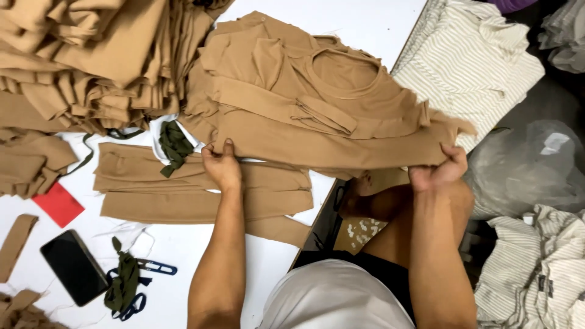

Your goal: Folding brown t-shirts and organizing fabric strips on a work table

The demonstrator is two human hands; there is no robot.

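Note:
A tan garment piece (317, 116) with a round neckline lies spread over the white table's (201, 250) right edge. My left hand (222, 166) pinches its lower edge near the left end. My right hand (440, 169) grips the same edge at the right end, past the table's side, so the edge is stretched between both hands. Flat tan fabric strips (183, 189) lie stacked under and beside my left hand.
A tall heap of folded tan pieces (91, 55) fills the far left. A dark green scrap (173, 145), a red card (59, 203), a black phone (74, 267), and blue-handled snips with green cloth (131, 281) lie near. Striped white garments (475, 61) pile at right.

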